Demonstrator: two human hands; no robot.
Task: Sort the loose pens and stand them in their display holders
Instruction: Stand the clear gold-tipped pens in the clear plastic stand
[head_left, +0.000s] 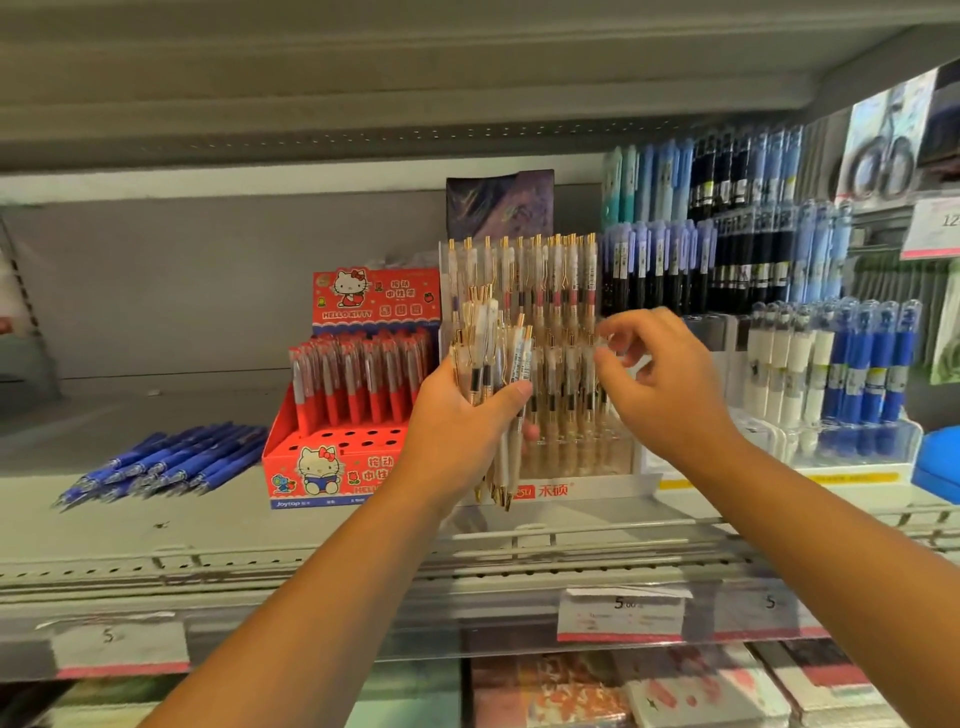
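My left hand (462, 415) grips a bundle of white-and-gold pens (496, 358), tips down, in front of the clear tiered display holder (582, 457). That holder carries rows of the same white-and-gold pens (540, 275) standing upright. My right hand (660, 379) hovers at the holder's middle row, thumb and fingers pinched near a pen top; I cannot tell whether it holds one. A pile of loose blue pens (171, 462) lies flat on the shelf at the left.
A red Hello Kitty pen box (332, 467) stands left of the clear holder, with empty holes in its front rows. Blue, black and white pens (753, 249) fill stands on the right. Price labels (621, 616) line the shelf edge; notebooks lie below.
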